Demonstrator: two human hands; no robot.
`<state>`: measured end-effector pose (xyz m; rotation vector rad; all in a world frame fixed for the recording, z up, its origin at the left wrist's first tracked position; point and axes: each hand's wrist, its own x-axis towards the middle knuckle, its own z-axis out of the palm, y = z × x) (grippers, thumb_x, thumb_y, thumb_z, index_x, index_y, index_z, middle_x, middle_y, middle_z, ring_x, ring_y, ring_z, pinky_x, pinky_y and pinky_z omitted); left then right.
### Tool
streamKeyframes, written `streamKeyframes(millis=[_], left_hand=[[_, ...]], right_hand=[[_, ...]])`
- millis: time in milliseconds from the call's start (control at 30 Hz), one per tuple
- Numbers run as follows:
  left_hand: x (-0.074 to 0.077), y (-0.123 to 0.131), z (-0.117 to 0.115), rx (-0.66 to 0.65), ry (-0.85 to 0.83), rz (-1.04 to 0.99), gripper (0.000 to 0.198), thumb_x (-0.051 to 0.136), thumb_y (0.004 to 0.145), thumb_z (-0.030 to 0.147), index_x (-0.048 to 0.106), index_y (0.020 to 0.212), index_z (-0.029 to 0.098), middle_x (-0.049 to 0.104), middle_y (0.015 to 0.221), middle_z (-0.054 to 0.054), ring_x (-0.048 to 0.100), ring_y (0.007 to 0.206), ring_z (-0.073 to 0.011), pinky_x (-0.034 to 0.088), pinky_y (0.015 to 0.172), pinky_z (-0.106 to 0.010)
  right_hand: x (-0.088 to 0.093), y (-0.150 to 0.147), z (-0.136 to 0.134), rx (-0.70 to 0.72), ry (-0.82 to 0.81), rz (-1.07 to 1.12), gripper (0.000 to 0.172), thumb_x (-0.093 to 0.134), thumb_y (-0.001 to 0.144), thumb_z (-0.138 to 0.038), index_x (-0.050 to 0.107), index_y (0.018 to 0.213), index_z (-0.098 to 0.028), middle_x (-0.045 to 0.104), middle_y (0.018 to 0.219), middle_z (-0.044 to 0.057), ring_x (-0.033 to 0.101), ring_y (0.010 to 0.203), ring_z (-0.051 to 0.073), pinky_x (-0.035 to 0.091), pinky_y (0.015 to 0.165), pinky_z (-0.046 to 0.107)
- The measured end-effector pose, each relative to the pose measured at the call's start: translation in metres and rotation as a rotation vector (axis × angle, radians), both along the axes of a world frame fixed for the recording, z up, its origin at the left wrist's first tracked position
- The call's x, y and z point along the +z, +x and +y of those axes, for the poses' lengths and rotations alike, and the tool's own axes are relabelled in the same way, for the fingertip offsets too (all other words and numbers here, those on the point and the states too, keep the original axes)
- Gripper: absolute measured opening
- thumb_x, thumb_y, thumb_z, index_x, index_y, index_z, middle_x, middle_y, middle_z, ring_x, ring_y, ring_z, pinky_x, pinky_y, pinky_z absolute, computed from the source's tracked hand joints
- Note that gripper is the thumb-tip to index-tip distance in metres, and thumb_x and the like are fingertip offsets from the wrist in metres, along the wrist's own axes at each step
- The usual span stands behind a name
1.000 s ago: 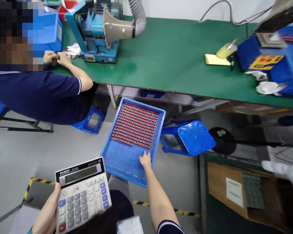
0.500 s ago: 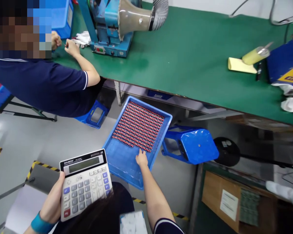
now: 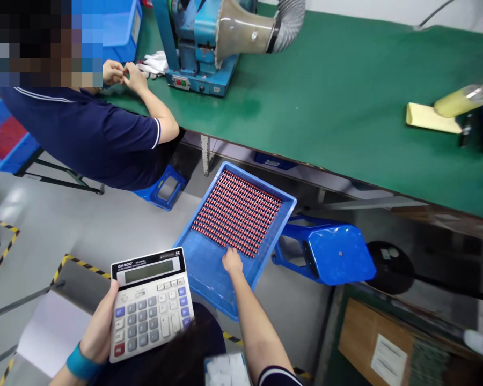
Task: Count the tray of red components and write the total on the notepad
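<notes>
My left hand [image 3: 100, 327], with a teal wristband, is shut on a white desk calculator [image 3: 151, 303] and holds it face up at the lower left. My right hand [image 3: 232, 262] lies inside a tilted blue tray [image 3: 209, 268]. Its fingers rest on the bare tray floor, and the fingertips touch the near edge of the packed rows of small red parts [image 3: 239, 212]. Nothing shows in that hand. The tray hangs over the grey floor in front of the bench.
A co-worker in a navy shirt [image 3: 84, 139] sits at the left, both hands together on the green bench [image 3: 346, 107] by a blue machine with a funnel hose [image 3: 209, 48]. A blue stool [image 3: 330, 252] stands right of the tray. A yellow pad and bottle [image 3: 438, 112] lie far right.
The view has swung so everything sits further right and lower. My right hand stays at the near edge of the red parts, and my left hand keeps the calculator.
</notes>
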<state>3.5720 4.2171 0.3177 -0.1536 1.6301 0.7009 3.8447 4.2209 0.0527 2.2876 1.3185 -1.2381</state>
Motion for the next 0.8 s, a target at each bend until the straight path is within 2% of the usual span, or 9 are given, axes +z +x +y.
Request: streamKeyframes(millis=[67,200,367,600,800], left_hand=[[0.0,-0.001,-0.001,-0.007,0.004,0.003,0.061,0.056,0.085,0.04,0.036,0.138,0.018,0.051,0.125,-0.015,0.048,0.112,-0.0351,0.038,0.101,-0.05],[-0.003,-0.005,-0.006,-0.042,0.002,0.043,0.06,0.053,0.085,0.043,0.038,0.137,0.016,0.053,0.124,-0.016,0.046,0.114,-0.0354,0.037,0.101,-0.051],[-0.003,-0.01,-0.012,0.023,0.002,0.02,0.064,0.059,0.083,0.039,0.036,0.138,0.016,0.055,0.122,-0.015,0.047,0.114,-0.0346,0.039,0.101,-0.049],[-0.003,-0.012,-0.014,-0.058,0.031,0.056,0.06,0.051,0.086,0.046,0.042,0.135,0.012,0.056,0.121,-0.018,0.049,0.113,-0.0355,0.039,0.101,-0.051],[-0.006,-0.018,-0.016,-0.03,0.051,0.039,0.066,0.054,0.083,0.049,0.039,0.137,0.014,0.055,0.122,-0.018,0.05,0.111,-0.0363,0.038,0.1,-0.053]], right_hand=[[0.004,-0.003,0.002,0.019,0.038,0.011,0.028,0.05,0.09,-0.03,0.054,0.113,-0.014,0.056,0.116,0.009,0.055,0.104,0.021,0.047,0.088,0.043],[0.006,-0.008,0.006,0.052,0.118,0.043,0.033,0.048,0.091,-0.028,0.049,0.121,-0.016,0.052,0.124,0.01,0.052,0.109,0.022,0.045,0.091,0.043],[0.003,-0.016,0.012,0.061,0.121,0.047,0.038,0.048,0.091,-0.027,0.045,0.127,-0.016,0.048,0.129,0.012,0.051,0.111,0.023,0.045,0.091,0.042],[0.015,-0.033,0.018,0.092,0.159,0.036,0.037,0.046,0.091,-0.026,0.044,0.127,-0.016,0.05,0.125,0.012,0.053,0.108,0.022,0.047,0.089,0.042],[0.021,-0.049,0.027,0.157,0.202,0.086,0.047,0.047,0.09,-0.022,0.036,0.134,-0.016,0.037,0.14,0.014,0.046,0.119,0.025,0.044,0.093,0.043]])
